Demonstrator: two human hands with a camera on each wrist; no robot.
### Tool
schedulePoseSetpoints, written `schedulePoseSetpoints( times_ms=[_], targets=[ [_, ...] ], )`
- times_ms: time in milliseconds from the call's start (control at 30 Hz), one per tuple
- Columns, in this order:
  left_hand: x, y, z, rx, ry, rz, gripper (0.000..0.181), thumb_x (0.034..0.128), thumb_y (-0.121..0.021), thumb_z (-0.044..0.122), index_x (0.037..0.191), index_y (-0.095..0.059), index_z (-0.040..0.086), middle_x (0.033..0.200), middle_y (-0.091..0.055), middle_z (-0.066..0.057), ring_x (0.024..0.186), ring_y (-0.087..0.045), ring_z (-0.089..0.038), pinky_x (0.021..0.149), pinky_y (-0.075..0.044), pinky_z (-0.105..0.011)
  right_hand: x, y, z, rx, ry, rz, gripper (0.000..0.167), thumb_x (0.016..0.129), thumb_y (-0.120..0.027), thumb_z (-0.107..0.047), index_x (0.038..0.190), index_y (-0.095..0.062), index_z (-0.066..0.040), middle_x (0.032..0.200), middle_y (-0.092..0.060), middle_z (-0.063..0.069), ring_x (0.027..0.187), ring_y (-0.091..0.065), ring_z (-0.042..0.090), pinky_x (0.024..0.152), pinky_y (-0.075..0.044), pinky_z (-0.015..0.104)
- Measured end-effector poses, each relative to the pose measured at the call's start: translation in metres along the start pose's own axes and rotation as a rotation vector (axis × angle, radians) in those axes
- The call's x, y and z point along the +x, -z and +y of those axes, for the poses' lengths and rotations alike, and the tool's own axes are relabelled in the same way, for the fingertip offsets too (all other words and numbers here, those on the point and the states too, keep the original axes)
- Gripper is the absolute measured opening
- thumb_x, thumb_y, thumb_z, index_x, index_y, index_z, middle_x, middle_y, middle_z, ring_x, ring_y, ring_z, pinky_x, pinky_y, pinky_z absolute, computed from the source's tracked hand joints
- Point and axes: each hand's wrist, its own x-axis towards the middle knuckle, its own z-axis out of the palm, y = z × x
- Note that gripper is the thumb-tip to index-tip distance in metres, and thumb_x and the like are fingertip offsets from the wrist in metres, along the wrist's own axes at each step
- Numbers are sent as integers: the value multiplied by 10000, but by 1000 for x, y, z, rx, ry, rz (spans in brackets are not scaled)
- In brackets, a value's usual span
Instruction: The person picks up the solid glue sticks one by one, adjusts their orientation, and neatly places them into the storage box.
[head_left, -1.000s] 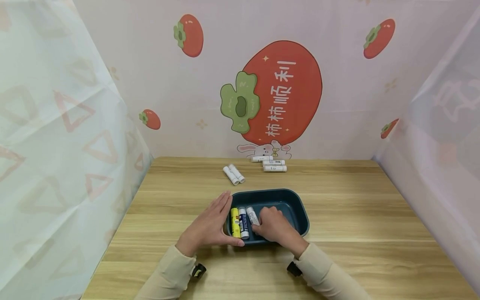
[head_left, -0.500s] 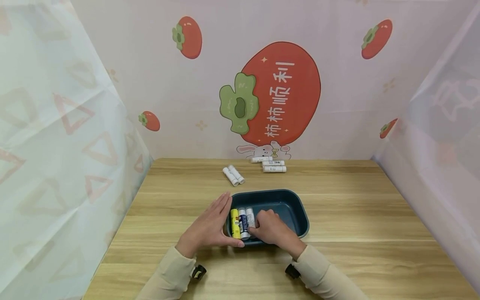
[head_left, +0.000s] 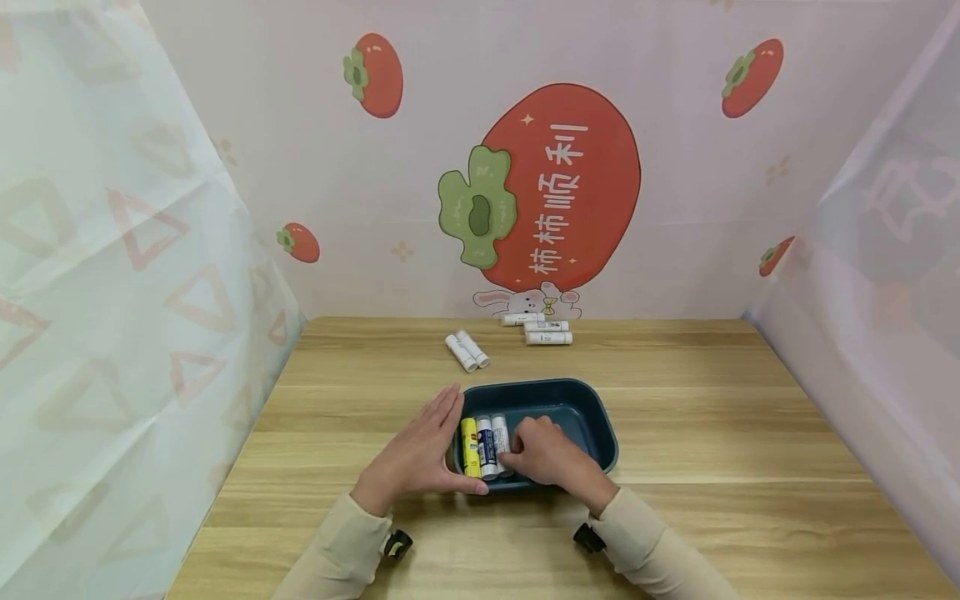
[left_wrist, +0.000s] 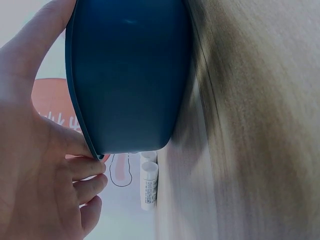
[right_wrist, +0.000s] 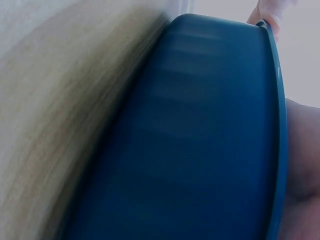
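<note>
A dark teal tray (head_left: 577, 412) stands on the table, its outer wall filling much of both wrist views. In its left part lie a yellow glue stick (head_left: 470, 448), a blue-and-white glue stick (head_left: 487, 448) and a white glue stick (head_left: 500, 433), side by side. My left hand (head_left: 416, 457) holds the tray's left end, thumb at the near rim and fingers at the far corner. Inside the tray, my right hand (head_left: 550, 454) has curled fingers at the white glue stick, its thumb on the lower part. That hand hides part of the stick; the right wrist view shows mostly tray wall.
Behind the tray, two white glue sticks (head_left: 467, 351) lie slanted together on the wooden table (head_left: 712, 417). Farther back, near the patterned wall, lie a white glue stick (head_left: 549, 338) and two more beside it. Bare tray floor shows right of my right hand.
The white glue stick has gone from slanted to lying straight beside the blue-and-white one. My right hand shifted slightly left with it. The left hand has stayed on the tray.
</note>
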Motion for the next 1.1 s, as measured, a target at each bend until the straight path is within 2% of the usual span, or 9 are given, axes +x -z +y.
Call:
schedulePoseSetpoints(
  times_ms=[167,367,467,700,767,900,1100],
  targets=[
    [0,-1,0,2,1,2,1388,756,-677,894,1690,-139,19,1794,-64,-156,1673,-96,-321,1347,-206,-519,0,3,1,-1,6,-12,446,973,-768,-272,566,-621,-161,499,-433,-86,457,-442,76,463,-327,218],
    [0,-1,0,-5,8,0,1395,749,-671,904,1693,-135,28,1795,-58,-150,1673,-98,-320,1343,-215,-524,0,12,-1,-8,-3,-30,262,970,-776,-270,760,-746,-115,630,-615,-31,542,-563,103,504,-442,240],
    [0,-1,0,-2,8,1,1392,750,-675,901,1693,-138,29,1795,-62,-153,1673,-99,-320,1344,-215,-524,-1,18,-5,-22,0,-23,232,966,-782,-263,816,-753,-88,676,-640,-13,571,-582,116,527,-470,258],
    [1,-2,-1,8,11,-1,1396,747,-661,913,1695,-133,33,1797,-62,-145,1674,-97,-312,1342,-223,-517,-1,32,-9,-54,12,1,211,975,-775,-236,838,-729,-82,577,-524,-22,509,-514,107,497,-389,229],
    [1,-2,-1,6,11,-2,1397,745,-663,913,1694,-135,33,1796,-63,-147,1674,-98,-314,1342,-220,-521,0,37,-11,-63,5,6,187,971,-782,-238,914,-744,-64,617,-555,-22,531,-541,98,514,-426,226],
    [2,-1,-1,6,7,-4,1395,750,-668,907,1694,-130,31,1798,-42,-136,1675,-87,-316,1345,-211,-525,2,48,-14,-76,-10,18,254,966,-791,-248,1053,-762,-11,733,-641,-1,596,-592,99,581,-503,259],
    [2,-2,-2,12,3,4,1398,748,-665,909,1693,-132,29,1799,-34,-125,1675,-88,-316,1345,-212,-523,6,63,-19,-107,-15,37,278,963,-795,-275,1059,-765,-16,813,-695,61,646,-594,132,630,-513,304]
  ],
)
